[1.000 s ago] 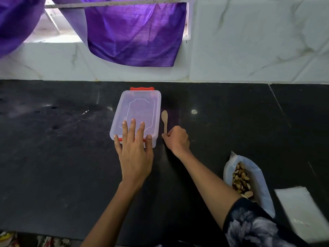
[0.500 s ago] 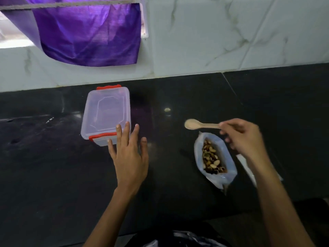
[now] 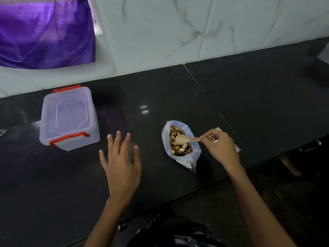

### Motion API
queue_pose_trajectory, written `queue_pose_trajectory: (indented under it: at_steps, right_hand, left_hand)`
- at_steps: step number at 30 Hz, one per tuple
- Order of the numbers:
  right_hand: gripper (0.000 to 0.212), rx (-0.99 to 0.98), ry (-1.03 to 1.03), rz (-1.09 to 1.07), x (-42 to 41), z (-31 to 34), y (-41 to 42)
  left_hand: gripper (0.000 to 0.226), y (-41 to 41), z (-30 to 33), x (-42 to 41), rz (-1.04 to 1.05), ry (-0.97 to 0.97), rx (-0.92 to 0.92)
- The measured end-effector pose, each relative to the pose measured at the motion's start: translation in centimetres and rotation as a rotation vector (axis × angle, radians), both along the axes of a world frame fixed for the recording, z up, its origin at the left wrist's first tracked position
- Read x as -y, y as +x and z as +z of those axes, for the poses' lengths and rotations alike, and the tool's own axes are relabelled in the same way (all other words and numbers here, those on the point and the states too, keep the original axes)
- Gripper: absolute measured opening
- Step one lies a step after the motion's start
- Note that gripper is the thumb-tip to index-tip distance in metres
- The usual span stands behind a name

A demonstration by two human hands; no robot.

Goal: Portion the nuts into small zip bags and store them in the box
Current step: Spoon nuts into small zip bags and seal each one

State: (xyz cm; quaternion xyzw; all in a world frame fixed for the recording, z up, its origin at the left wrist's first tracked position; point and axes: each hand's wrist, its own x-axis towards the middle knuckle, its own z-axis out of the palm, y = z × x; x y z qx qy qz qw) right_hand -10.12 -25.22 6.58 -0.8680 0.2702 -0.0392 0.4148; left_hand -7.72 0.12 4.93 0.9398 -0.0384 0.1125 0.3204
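The right hand (image 3: 219,147) pinches the handle of a pale wooden spoon (image 3: 187,139), its long axis pointing left over the open clear plastic bag of mixed nuts (image 3: 180,142), nearer than the left hand (image 3: 121,163), fingers spread, empty

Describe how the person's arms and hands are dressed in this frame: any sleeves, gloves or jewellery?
Both forearms are bare up to the bottom edge of the frame, with no sleeves in view. The left hand and right hand wear no gloves, and no rings, watch or bangles show. Dark, light-patterned clothing appears between the arms.
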Motion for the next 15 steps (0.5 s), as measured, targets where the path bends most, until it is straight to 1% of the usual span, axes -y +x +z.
queue_pose_trajectory:
  at_steps: [2, 5, 7, 10, 12, 13, 15]
  right_hand:
    - [0.006, -0.044, 0.017, 0.03, 0.3, -0.6, -0.2]
    - [0.024, -0.055, 0.071, 0.046, 0.5, -1.1, -0.6]
    - [0.029, -0.022, 0.141, 0.031, 0.7, -0.8, -0.8]
    - [0.026, -0.015, 0.239, -0.001, 1.5, 0.0, -1.2]
    - [0.024, 0.011, 0.3, -0.083, 2.8, 0.2, -1.4]
    - [0.021, 0.028, 0.302, -0.139, 3.7, 0.0, -1.5]
    - [0.016, 0.037, 0.19, -0.236, 5.8, -0.7, -1.6]
  left_hand:
    - [0.041, -0.1, 0.1, 0.2, 0.004, 0.0, -0.001]
    - [0.042, -0.2, 0.1, 0.5, 0.004, 0.004, -0.014]
    - [0.042, -0.2, 0.1, 0.8, 0.002, 0.007, -0.024]
    - [0.041, -0.3, 0.0, 1.3, 0.0, 0.003, -0.036]
    - [0.041, -0.4, 0.0, 1.7, -0.003, 0.006, -0.04]
    - [0.042, -0.4, 0.0, 1.8, -0.007, 0.009, -0.041]
    - [0.042, -0.5, 0.0, 2.1, -0.017, 0.008, -0.043]
